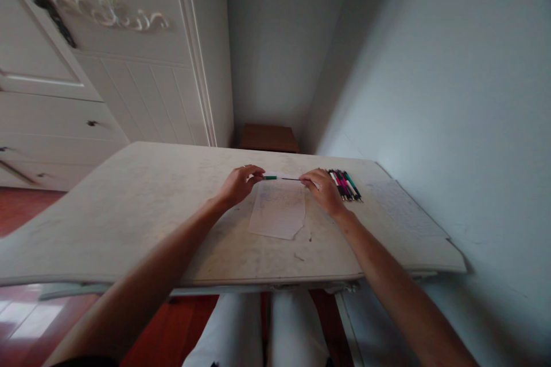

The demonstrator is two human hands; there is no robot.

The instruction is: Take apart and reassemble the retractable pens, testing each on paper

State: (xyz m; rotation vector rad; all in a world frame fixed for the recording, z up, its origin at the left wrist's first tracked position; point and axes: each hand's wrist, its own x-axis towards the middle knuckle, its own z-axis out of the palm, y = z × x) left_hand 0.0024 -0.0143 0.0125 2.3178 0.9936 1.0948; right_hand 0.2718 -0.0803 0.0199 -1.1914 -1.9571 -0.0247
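Note:
My left hand [241, 182] pinches the left end of a green pen barrel [270, 178], held level above a sheet of paper [278, 212]. From the barrel's right side a thin dark pen refill [289, 179] runs across to my right hand [321, 186], whose fingertips are closed on its far end. Whether the refill sits inside the barrel or only meets its end is too small to tell. Just right of my right hand lies a row of several pens [346, 186] with dark, pink and green parts, partly hidden by that hand.
The pale, stained table [172, 206] spreads out in front of me. Another written sheet [400, 206] lies at its right, beside the wall [473, 126]. Small dark scraps [298, 257] lie near the front edge. A white cabinet [146, 86] stands behind left, a brown box-like piece [269, 137] behind the table.

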